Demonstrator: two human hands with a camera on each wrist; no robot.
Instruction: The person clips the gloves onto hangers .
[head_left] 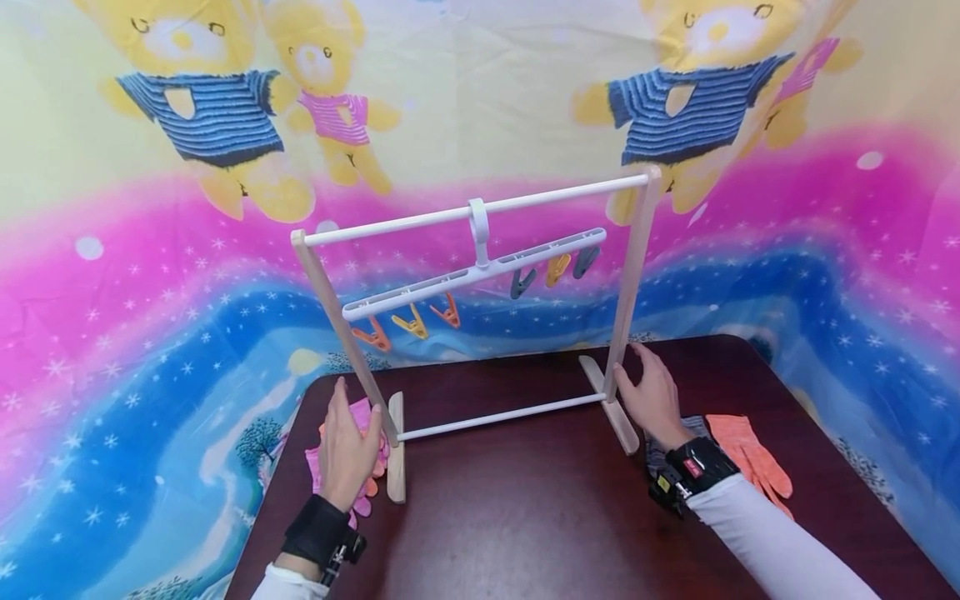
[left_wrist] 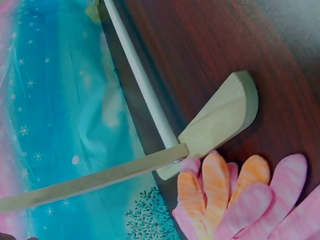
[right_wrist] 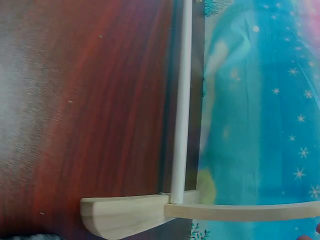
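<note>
A small drying rack with wooden posts (head_left: pixel 633 267) and white bars (head_left: pixel 562 193) stands on the table. From its top bar hangs a white clip hanger (head_left: pixel 427 292), tilted, with orange, yellow and dark grey clothespins (head_left: pixel 558 270) below. My left hand (head_left: pixel 347 450) is beside the left post, fingers extended, over pink and orange gloves (head_left: pixel 313 467). Near the foot of the right post is my right hand (head_left: pixel 654 396), fingers loosely bent; whether it touches the wood I cannot tell. The left wrist view shows the left foot (left_wrist: pixel 220 115) next to the gloves; the right wrist view shows the right foot (right_wrist: pixel 125 212).
Dark grey (head_left: pixel 693 425) and orange gloves (head_left: pixel 750 454) lie at the table's right, partly under my right wrist. The dark red-brown table (head_left: pixel 510 508) extends in front of the rack. A cloth backdrop with printed bears (head_left: pixel 450 100) rises closely behind it.
</note>
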